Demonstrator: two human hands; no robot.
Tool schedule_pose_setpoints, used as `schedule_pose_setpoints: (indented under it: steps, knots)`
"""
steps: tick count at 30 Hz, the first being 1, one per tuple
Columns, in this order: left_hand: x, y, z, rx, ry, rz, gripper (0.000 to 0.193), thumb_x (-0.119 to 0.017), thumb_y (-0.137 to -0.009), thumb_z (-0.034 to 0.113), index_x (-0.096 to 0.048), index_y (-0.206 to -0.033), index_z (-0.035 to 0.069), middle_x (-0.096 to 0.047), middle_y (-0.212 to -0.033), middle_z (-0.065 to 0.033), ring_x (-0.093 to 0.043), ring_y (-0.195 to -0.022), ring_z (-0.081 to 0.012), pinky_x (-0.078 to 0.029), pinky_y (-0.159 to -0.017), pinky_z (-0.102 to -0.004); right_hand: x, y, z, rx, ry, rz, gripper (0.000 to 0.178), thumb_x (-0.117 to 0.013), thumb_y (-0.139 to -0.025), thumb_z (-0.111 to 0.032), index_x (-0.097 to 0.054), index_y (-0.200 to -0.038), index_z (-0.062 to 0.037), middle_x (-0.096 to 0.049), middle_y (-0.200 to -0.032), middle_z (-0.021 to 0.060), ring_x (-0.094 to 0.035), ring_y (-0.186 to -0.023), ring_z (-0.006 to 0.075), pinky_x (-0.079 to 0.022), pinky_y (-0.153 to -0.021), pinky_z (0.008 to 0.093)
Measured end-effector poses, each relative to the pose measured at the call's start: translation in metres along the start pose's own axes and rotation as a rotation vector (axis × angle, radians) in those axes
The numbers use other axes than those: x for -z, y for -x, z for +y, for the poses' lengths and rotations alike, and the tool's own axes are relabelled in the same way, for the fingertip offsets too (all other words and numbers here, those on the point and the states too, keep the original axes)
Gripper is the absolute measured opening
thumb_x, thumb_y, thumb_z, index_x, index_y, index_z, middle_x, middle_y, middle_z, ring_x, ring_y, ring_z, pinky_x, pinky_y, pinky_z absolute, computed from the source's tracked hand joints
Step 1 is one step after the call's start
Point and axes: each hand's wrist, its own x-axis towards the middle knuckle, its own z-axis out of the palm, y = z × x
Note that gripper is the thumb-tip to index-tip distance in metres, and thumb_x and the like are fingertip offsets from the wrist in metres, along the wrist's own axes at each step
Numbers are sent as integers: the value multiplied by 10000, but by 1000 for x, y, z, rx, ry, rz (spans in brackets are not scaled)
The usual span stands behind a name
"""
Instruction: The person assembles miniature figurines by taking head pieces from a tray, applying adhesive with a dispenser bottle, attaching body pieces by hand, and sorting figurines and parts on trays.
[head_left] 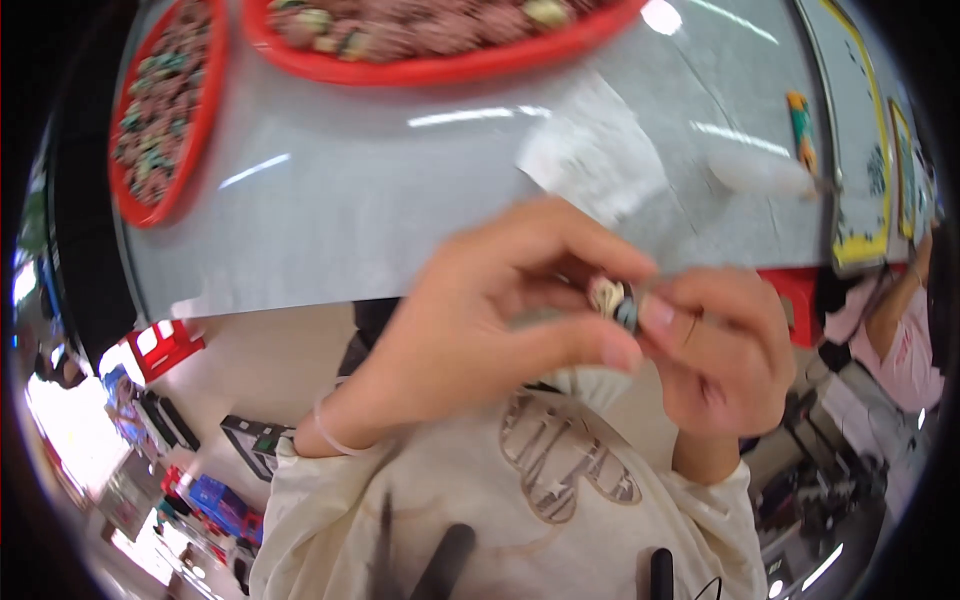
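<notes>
Glossy grey tabletop (330, 220) spans the upper half of frame, edge running above the wearer's cream long-sleeved top with brown shamrock-like patch (560, 455). Large red plastic tray with rounded rim (400, 72), top centre, cut off by the frame, full of small pink-brown pieces plus some cream ones. Second red plastic tray, narrow-looking oval (150, 214), upper left: similar pieces, pale green mixed in.

Hands are mid-frame, in front of the tabletop edge. Left hand (490, 310), thin pale band at the wrist: thumb and index finger pinched narrow, piece between their tips. Right hand (725, 345): fingers curled, thumb and forefinger tips close together at the piece's right side. Motion blur there; can't tell if the right grips it or only touches.

Creased white paper sheet (600, 150) lies flat, upper right of centre. Whitish elongated item (760, 172) further right, too blurred to identify. Green-and-orange slim stick-like object (801, 125) near the tabletop's right side. Smallest: cream, pink and dark moulded piece (608, 297), just right of frame centre, at the fingertips.
</notes>
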Motion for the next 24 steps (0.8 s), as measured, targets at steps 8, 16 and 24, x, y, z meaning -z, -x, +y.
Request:
schedule_pose_setpoints:
  steps: [8, 16, 24]
  knots:
    - [105, 20, 84, -427, -923, 529, 262, -538, -757, 55, -525, -997, -49, -546, -963, -107, -529, -821, -153, -421, -745, -258, 16, 8, 1, -81, 39, 134, 154, -645, -668, -70, -616, -813, -26, -510, -785, 105, -464, -547, 163, -351, -451, 227]
    - [160, 18, 133, -240, -1470, 460, 248, -492, -800, 116, -532, -1039, 58, -488, -1018, -75, -536, -816, -166, -439, -681, -245, 7, 5, -2, -161, -8, 123, 127, -602, -717, -73, -590, -813, 10, -524, -724, 104, -458, -576, 149, -347, -477, 212]
    - [156, 5, 132, -232, -1652, 623, 203, -431, -823, 137, -534, -975, 52, -499, -987, -133, -532, -836, -289, -415, -730, -329, 20, 11, 3, -254, -23, 195, 117, -609, -683, -7, -600, -798, 11, -544, -692, 103, -459, -540, 129, -342, -451, 199]
